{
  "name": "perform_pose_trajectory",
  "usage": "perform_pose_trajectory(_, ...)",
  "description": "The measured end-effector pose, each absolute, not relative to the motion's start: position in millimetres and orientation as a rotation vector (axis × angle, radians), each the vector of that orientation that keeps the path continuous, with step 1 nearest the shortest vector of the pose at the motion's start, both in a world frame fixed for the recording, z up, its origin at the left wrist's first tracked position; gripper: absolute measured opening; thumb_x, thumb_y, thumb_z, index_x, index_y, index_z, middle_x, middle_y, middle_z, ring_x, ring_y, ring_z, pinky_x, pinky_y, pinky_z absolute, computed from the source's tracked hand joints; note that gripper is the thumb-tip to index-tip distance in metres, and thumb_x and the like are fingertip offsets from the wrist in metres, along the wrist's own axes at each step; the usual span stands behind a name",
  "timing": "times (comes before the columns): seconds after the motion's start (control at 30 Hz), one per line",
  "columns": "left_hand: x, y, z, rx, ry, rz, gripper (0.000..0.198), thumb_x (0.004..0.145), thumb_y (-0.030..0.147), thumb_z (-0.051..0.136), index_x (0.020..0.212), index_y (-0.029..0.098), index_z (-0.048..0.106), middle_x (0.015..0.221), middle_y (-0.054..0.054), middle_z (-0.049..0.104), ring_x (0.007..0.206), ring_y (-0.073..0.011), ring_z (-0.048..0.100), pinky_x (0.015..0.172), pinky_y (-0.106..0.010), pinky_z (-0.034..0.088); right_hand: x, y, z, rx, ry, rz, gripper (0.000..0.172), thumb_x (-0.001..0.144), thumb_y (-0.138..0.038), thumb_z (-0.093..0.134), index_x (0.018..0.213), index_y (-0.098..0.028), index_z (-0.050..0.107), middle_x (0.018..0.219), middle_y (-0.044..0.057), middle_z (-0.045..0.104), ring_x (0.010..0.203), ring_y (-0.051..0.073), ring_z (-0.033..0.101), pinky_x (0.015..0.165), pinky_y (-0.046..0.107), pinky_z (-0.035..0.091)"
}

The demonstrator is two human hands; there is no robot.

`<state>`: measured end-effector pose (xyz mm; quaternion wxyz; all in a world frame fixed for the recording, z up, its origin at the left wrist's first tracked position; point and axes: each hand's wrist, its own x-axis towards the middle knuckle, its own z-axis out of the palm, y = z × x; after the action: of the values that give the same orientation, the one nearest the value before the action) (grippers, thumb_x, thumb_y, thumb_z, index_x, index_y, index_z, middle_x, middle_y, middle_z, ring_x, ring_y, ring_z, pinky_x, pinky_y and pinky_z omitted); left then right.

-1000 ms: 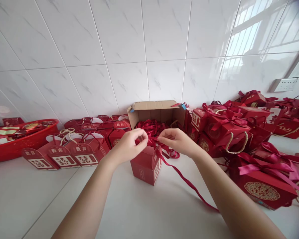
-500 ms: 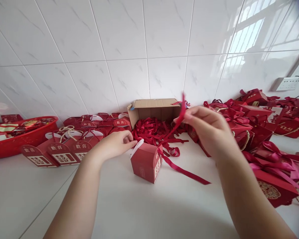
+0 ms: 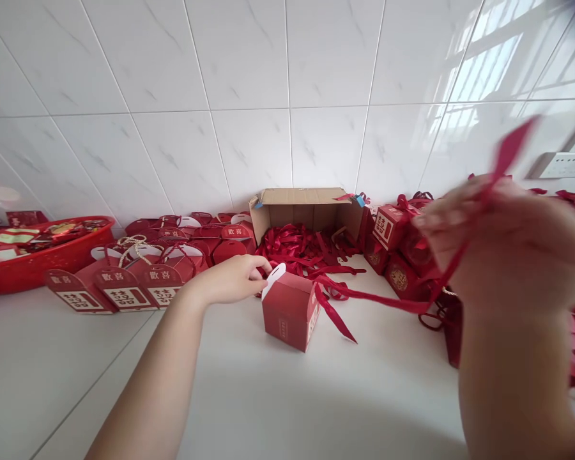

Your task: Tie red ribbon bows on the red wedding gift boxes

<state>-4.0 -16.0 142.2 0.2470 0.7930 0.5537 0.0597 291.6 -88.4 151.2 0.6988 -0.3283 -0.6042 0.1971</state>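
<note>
A small red gift box point(image 3: 290, 310) stands upright on the white table, its white inner flap raised at the left. My left hand point(image 3: 234, 279) pinches at that flap with thumb and fingers closed. From the box's right side a dark red ribbon point(image 3: 383, 300) stretches across to the right, and its short tail hangs down beside the box. My right hand point(image 3: 508, 236), blurred by motion, is raised at the right with the ribbon's far part in its fingers; the ribbon's end sticks up above it.
Behind the box, an open cardboard carton point(image 3: 301, 197) holds tangled red ribbons. Red boxes with rope handles point(image 3: 127, 287) line the left, beside a red basin point(image 3: 38, 262). More red boxes point(image 3: 397, 275) are piled at the right. A power strip point(image 3: 560, 165) is by the tiled wall.
My right hand has moved right and nearer the camera, drawing the ribbon out with it. The tail beside the box looks shorter. My left hand stays by the flap; the view has shifted slightly.
</note>
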Motion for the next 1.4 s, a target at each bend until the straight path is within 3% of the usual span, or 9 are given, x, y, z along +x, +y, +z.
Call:
perform_pose_trajectory(0.07, 0.8, -14.4, 138.6, 2.164, 1.459, 0.170, 0.031, 0.074, 0.037, 0.053, 0.101, 0.025, 0.062, 0.090, 0.000, 0.074, 0.078, -0.0209, 0.065, 0.056, -0.024, 0.040, 268.4, -77.2, 146.8, -0.762, -1.334, 0.640, 0.010, 0.079, -0.026, 0.053, 0.072, -0.024, 0.061, 0.078, 0.002, 0.058, 0.079, 0.018, 0.057, 0.077, 0.033, 0.044)
perform_pose_trajectory(0.13, 5.4, -12.8, 134.7, 2.170, 1.405, 0.180, 0.033, 0.073, 0.037, 0.053, 0.104, 0.025, 0.061, 0.091, -0.001, 0.073, 0.079, -0.0215, 0.065, 0.059, -0.025, 0.042, 247.8, -63.7, 137.7, -0.965, -1.449, 0.864, 0.012, 0.078, -0.029, 0.055, 0.071, -0.021, 0.060, 0.076, 0.003, 0.059, 0.079, 0.019, 0.057, 0.071, 0.031, 0.043)
perform_pose_trajectory(0.3, 12.6, -10.5, 127.0, 2.144, 1.338, 0.257, 0.039, 0.072, 0.035, 0.054, 0.109, 0.023, 0.058, 0.083, -0.002, 0.073, 0.074, -0.0206, 0.064, 0.060, -0.026, 0.041, 221.1, -34.6, 109.2, -1.368, -1.738, 1.156, 0.018, 0.073, -0.028, 0.056, 0.059, -0.019, 0.050, 0.060, 0.000, 0.047, 0.055, 0.013, 0.042, 0.051, 0.027, 0.029)
perform_pose_trajectory(0.43, 14.9, -10.2, 125.2, 2.156, 1.343, 0.228, 0.039, 0.073, 0.036, 0.053, 0.110, 0.024, 0.057, 0.077, 0.001, 0.072, 0.066, -0.0176, 0.060, 0.057, -0.024, 0.038, 217.7, -27.3, 99.5, -1.476, -1.781, 1.141, 0.020, 0.069, -0.028, 0.056, 0.057, -0.019, 0.043, 0.056, -0.002, 0.041, 0.049, 0.010, 0.032, 0.047, 0.026, 0.022)
perform_pose_trajectory(0.6, 15.6, -10.6, 125.9, 2.152, 1.348, 0.221, 0.041, 0.075, 0.037, 0.051, 0.113, 0.024, 0.055, 0.080, 0.000, 0.072, 0.067, -0.0180, 0.061, 0.055, -0.024, 0.037, 219.1, -27.4, 101.2, -1.516, -1.738, 1.077, 0.020, 0.069, -0.028, 0.055, 0.056, -0.019, 0.044, 0.061, 0.000, 0.048, 0.052, 0.011, 0.037, 0.048, 0.027, 0.025)
perform_pose_trajectory(0.8, 16.9, -11.4, 126.9, 2.139, 1.369, 0.234, 0.045, 0.073, 0.036, 0.052, 0.116, 0.023, 0.054, 0.082, -0.001, 0.073, 0.071, -0.0200, 0.063, 0.055, -0.025, 0.038, 219.9, -28.1, 103.0, -1.480, -1.729, 1.098, 0.023, 0.070, -0.028, 0.054, 0.055, -0.019, 0.040, 0.061, 0.000, 0.047, 0.049, 0.010, 0.032, 0.047, 0.026, 0.024)
perform_pose_trajectory(1.4, 16.6, -11.3, 125.7, 2.158, 1.354, 0.223, 0.040, 0.076, 0.037, 0.052, 0.115, 0.027, 0.054, 0.081, 0.001, 0.074, 0.072, -0.0200, 0.064, 0.055, -0.025, 0.039, 218.7, -29.2, 103.3, -1.465, -1.737, 1.082, 0.020, 0.071, -0.029, 0.053, 0.057, -0.018, 0.043, 0.066, 0.001, 0.050, 0.052, 0.011, 0.037, 0.047, 0.026, 0.028)
